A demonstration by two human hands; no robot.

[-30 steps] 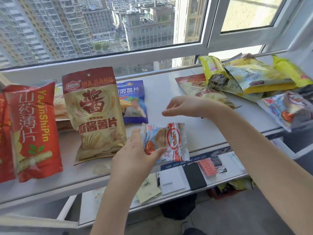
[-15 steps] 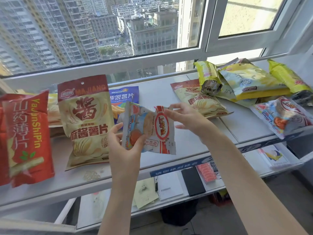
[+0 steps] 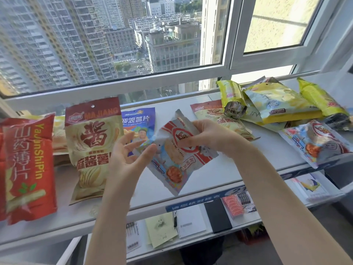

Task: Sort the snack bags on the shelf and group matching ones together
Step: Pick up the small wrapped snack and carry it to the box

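Observation:
My right hand (image 3: 208, 136) pinches a small white, red and blue snack bag (image 3: 175, 159) by its upper part and holds it tilted above the white shelf (image 3: 210, 175). My left hand (image 3: 128, 159) is just left of the bag, fingers spread, thumb tip at its edge. A matching small bag (image 3: 315, 144) lies at the right. A beige Majiang chip bag (image 3: 91, 146) stands at the left, with a second one (image 3: 219, 119) lying flat behind my right hand. A blue chip bag (image 3: 139, 123) sits behind the held bag.
A red yam-chip bag (image 3: 28, 169) leans at the far left. Several yellow bags (image 3: 277, 102) are piled at the back right by the window frame (image 3: 172, 83). A lower shelf (image 3: 191, 226) holds papers, a black notebook and a red card.
The small bag passed from my left hand to my right hand and now hangs tilted. My left hand let go and opened. The view shifted slightly.

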